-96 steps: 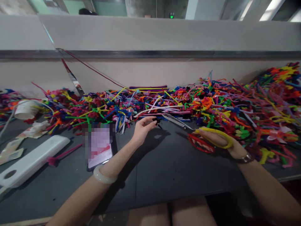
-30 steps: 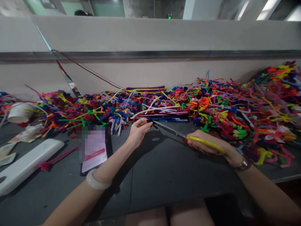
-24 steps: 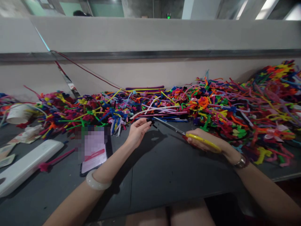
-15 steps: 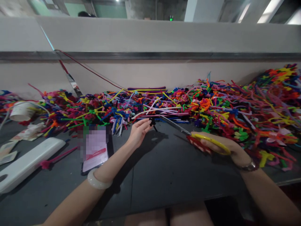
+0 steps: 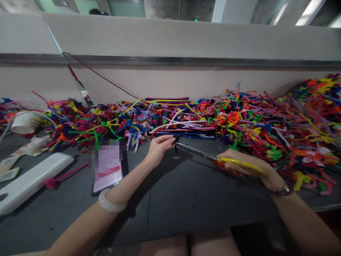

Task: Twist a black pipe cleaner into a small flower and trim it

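Note:
My left hand pinches a small black fuzzy piece, which looks like pipe cleaner, between thumb and fingertips. A short black end hangs below the fingers. In my right hand are scissors with yellow and red handles, the fingers wrapped round them. Their long metal blades point left, and the tips meet the black piece close to my left fingertips. Whether the blades have cut into it, I cannot tell. Just behind the hands lie loose straight pipe cleaners in white, pink and blue.
A long heap of coloured pipe cleaners runs along the back wall. To the left are a phone, a long white device, a paper cup and crumpled wrappers. A red cord slants down the wall.
The scissors' tips have come down and slightly left onto the black piece, and the blades look closer together. My left hand has shifted slightly right. The camera view has tilted a little.

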Demonstrator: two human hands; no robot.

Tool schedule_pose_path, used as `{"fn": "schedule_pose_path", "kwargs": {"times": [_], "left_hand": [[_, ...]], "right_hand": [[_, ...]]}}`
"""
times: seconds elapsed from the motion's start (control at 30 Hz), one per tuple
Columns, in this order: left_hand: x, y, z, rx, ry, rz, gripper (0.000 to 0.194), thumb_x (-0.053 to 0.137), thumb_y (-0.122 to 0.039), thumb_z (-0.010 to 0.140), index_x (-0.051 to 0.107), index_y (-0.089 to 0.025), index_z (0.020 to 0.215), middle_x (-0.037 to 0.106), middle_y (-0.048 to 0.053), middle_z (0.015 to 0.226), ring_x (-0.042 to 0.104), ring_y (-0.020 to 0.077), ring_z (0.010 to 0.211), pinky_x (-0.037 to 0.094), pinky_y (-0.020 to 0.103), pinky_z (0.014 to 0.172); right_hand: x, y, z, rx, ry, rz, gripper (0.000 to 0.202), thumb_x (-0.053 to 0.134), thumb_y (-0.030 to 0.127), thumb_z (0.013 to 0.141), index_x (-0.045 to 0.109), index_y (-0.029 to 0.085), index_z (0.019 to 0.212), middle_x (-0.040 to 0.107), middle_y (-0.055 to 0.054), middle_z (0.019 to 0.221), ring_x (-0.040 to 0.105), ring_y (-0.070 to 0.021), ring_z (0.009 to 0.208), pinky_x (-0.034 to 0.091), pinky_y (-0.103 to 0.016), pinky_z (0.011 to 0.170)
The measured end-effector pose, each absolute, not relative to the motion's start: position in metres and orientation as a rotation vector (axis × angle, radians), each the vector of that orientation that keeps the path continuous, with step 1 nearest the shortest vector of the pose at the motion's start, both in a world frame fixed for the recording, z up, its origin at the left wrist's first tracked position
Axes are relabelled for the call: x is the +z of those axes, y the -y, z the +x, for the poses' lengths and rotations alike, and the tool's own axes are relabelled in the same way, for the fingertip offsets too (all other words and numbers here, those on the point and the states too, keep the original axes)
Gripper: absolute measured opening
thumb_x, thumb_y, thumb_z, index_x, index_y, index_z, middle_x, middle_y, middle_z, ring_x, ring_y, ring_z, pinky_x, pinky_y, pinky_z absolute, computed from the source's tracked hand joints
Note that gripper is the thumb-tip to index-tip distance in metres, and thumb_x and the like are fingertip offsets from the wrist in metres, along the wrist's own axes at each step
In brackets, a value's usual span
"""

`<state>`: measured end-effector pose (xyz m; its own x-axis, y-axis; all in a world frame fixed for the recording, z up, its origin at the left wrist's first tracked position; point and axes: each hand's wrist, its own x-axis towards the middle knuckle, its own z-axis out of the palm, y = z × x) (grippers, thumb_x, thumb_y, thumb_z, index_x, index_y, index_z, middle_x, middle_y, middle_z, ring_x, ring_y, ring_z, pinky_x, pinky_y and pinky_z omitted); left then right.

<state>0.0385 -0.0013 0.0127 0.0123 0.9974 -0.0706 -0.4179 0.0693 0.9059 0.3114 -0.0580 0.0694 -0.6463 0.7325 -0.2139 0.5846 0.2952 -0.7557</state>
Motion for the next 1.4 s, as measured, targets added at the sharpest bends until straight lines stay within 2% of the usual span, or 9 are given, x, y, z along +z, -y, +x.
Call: {"fn": "schedule_pose_path", "kwargs": {"times": [0.23, 0.67, 0.93, 1.4], "left_hand": [[0.011, 0.002, 0.038, 1.322, -0.916, 0.871, 0.020, 0.076, -0.018, 0.050, 0.069, -0.014, 0.068, 0.064, 0.000, 0.060, 0.056, 0.0070, 0.052, 0.048, 0.022, 0.060], [0.012, 0.003, 0.039, 1.302, -0.946, 0.907, 0.021, 0.076, -0.019, 0.049, 0.069, -0.013, 0.068, 0.064, 0.001, 0.062, 0.056, 0.0077, 0.055, 0.048, 0.022, 0.058], [0.013, 0.004, 0.039, 1.308, -0.985, 0.960, 0.020, 0.075, -0.020, 0.050, 0.069, -0.014, 0.067, 0.065, 0.002, 0.065, 0.057, 0.0090, 0.057, 0.047, 0.022, 0.057], [0.009, 0.005, 0.038, 1.347, -0.993, 1.073, 0.021, 0.074, -0.023, 0.053, 0.069, -0.015, 0.072, 0.063, 0.001, 0.061, 0.054, 0.0084, 0.053, 0.045, 0.022, 0.056]], "right_hand": [[0.066, 0.052, 0.313, 1.306, 2.480, -1.253, 0.042, 0.039, 0.056, 0.078, 0.040, 0.016, 0.064, 0.042, 0.003, 0.051, 0.040, -0.0070, 0.038, 0.029, -0.018, 0.035], [0.051, 0.045, 0.323, 1.381, 2.476, -1.241, 0.041, 0.042, 0.056, 0.077, 0.042, 0.016, 0.067, 0.039, 0.004, 0.053, 0.037, -0.0054, 0.036, 0.026, -0.016, 0.033], [0.054, 0.041, 0.319, 1.127, 2.617, -1.185, 0.050, 0.041, 0.065, 0.073, 0.041, 0.016, 0.062, 0.035, 0.004, 0.057, 0.030, -0.0076, 0.050, 0.022, -0.019, 0.043], [0.057, 0.043, 0.318, 1.067, 2.674, -1.124, 0.050, 0.037, 0.065, 0.074, 0.040, 0.016, 0.066, 0.037, 0.003, 0.061, 0.031, -0.0095, 0.055, 0.024, -0.021, 0.048]]}}
